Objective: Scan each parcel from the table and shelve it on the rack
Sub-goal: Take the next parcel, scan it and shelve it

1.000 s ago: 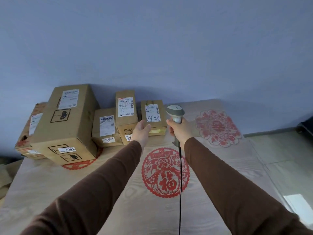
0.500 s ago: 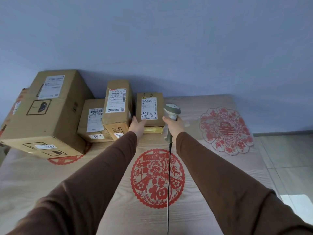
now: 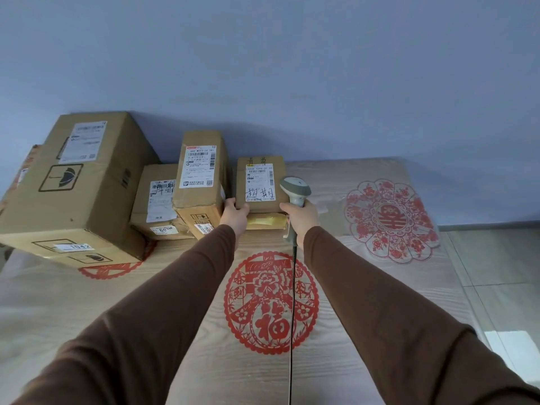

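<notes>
Two risks stood out: your left hand (image 3: pixel 236 213) gripped the small parcel (image 3: pixel 260 184) by one corner on the table (image 3: pixel 175 331) — it could twist — while your right hand (image 3: pixel 301 218), clutching the scanner (image 3: pixel 294 192), might have missed the label.

— What is the bench (image 3: pixel 175 331) like?

— It is light wood with red paper cut-outs on top. A round red cut-out (image 3: pixel 270 302) sits in the middle. A flower-shaped cut-out (image 3: pixel 390 219) sits on the right.

— What lies on the bench?

— Brown boxes, all at the back by the wall. A big box (image 3: pixel 79 185) is on the left, over another red cut-out (image 3: pixel 112 268). Next come a low box (image 3: pixel 157 203), a tall box (image 3: pixel 201 179) and a small box (image 3: pixel 260 182). The small box sits on a flat yellow parcel (image 3: pixel 267 222).
</notes>
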`<state>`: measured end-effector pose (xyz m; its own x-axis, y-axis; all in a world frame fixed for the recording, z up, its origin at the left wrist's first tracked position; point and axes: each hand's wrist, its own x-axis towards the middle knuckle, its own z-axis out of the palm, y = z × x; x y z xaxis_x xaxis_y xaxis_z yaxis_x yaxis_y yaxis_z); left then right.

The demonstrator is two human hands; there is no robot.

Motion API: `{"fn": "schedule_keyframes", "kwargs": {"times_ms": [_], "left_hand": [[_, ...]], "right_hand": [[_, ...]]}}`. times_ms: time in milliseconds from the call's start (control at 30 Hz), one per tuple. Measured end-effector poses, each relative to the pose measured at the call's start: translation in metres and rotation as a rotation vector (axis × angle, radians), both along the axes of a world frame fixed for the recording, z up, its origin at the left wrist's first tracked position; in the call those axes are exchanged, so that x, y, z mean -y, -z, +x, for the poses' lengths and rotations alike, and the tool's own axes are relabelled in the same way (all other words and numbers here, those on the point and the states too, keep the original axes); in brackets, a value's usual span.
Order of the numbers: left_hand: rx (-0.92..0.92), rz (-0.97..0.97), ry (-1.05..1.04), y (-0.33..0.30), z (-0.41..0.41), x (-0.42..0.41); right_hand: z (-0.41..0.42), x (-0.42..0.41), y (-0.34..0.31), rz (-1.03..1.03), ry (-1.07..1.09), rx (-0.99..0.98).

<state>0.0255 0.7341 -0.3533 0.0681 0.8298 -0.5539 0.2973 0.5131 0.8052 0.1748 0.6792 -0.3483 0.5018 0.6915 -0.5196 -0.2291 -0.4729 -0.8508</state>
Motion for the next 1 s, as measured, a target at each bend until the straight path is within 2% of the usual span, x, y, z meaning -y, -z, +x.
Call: {"fn": "schedule_keyframes", "kwargs": {"times_ms": [267, 433, 533, 700, 867, 1000], "left_hand": [[0.112, 0.157, -0.008, -0.040, -0.012, 0.059], [0.219, 0.322, -0.045, -0.095, -0.042, 0.113], [0.358, 0.386, -0.060, -0.135, -0.068, 0.153], [0.523, 0.361, -0.005, -0.201, -0.111, 0.210], [0.591, 0.540, 0.130, -0.264, -0.142, 0.262], [0.762, 0.491, 0.219, -0.300, -0.158, 0.284]], "right_hand": [[-0.009, 0.061, -0.059, 0.162, 0.043, 0.117], [-0.036, 0.132, -0.114, 0.303, 0.100, 0.106], [-0.062, 0.184, -0.149, 0.422, 0.116, 0.101], [-0.107, 0.254, -0.214, 0.565, 0.127, 0.124], [-0.134, 0.299, -0.278, 0.698, 0.099, 0.135], [-0.143, 0.321, -0.316, 0.745, 0.073, 0.115]]}}
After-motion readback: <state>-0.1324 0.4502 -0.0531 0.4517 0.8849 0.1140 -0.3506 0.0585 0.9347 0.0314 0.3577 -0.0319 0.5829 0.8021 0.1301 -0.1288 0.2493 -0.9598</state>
